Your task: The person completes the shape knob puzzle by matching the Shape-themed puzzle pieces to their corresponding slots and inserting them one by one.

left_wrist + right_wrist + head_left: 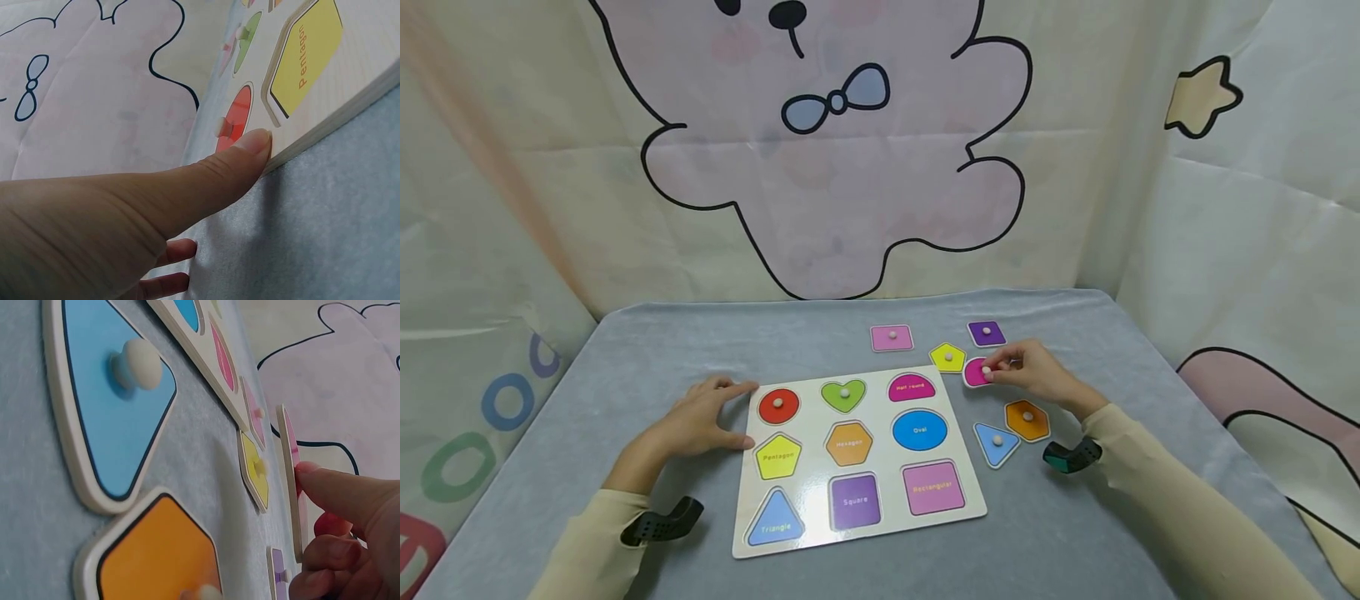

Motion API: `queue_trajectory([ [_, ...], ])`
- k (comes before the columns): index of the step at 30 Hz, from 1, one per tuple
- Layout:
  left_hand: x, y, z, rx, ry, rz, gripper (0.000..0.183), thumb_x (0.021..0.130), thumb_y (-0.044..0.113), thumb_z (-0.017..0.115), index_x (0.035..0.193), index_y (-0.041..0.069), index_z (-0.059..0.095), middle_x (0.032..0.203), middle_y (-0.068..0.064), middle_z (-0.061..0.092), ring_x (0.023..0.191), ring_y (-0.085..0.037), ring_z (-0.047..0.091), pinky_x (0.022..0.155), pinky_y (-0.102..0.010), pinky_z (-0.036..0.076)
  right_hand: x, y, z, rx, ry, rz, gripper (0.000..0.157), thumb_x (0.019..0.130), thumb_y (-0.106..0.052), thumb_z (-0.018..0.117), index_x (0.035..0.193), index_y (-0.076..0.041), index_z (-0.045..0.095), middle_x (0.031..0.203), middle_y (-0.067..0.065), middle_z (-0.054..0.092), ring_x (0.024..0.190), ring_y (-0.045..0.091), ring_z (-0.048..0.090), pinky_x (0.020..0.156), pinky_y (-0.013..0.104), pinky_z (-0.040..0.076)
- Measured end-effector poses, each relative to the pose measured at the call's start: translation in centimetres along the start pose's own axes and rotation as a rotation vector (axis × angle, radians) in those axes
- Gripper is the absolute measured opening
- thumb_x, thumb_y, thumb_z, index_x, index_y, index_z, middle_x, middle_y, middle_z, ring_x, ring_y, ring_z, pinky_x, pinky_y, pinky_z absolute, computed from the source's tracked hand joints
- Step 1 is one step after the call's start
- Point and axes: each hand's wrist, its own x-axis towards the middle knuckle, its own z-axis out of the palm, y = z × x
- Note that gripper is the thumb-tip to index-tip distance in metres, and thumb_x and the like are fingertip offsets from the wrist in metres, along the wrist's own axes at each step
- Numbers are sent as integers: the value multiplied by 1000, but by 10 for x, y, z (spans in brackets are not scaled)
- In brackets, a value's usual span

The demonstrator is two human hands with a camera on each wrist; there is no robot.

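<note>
My right hand (1037,375) pinches the knob of a magenta half-round puzzle piece (974,372), just beyond the board's upper right corner. In the right wrist view that piece (292,484) stands on edge to the camera, apparently lifted off the cloth. Fingers spread, my left hand (700,421) touches the left edge of the white shape board (880,534); its thumb (253,142) presses the rim near the red circle (236,115). Knobbed red circle and green heart (843,395) pieces sit in the board. Its other recesses, including the magenta half-round one (912,387), show printed names.
Beyond the board lie a pink rectangle (892,337), a purple square (986,333) and a yellow pentagon (948,357). To its right, an orange hexagon (1027,421) touches or nearly touches a blue triangle (997,444). Grey cloth (700,333) covers the table, with printed curtains around.
</note>
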Motion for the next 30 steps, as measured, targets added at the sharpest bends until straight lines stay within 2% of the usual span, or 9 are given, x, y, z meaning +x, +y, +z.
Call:
queue_trajectory([
  [10,-1,0,-3,-3,2,4,89,74,43,89,149,15,51,144,-28,46,129,-50,42,100,-72,38,4,-6,8,9,7,-9,18,93,-12,73,105,1,75,76,3,52,77,17,49,61,18,41],
  [18,1,-2,2,-6,-5,-9,89,74,44,88,149,16,51,145,-27,45,130,-49,41,102,-72,38,8,-10,17,45,-4,9,20,92,-14,74,107,0,76,77,3,55,79,18,51,62,18,42],
  [30,2,-1,1,-5,0,-10,88,74,43,88,149,14,51,146,-29,45,131,-50,41,102,-71,39,17,-14,25,81,-24,-31,20,92,-15,74,105,1,76,72,2,48,73,13,49,61,19,40],
])
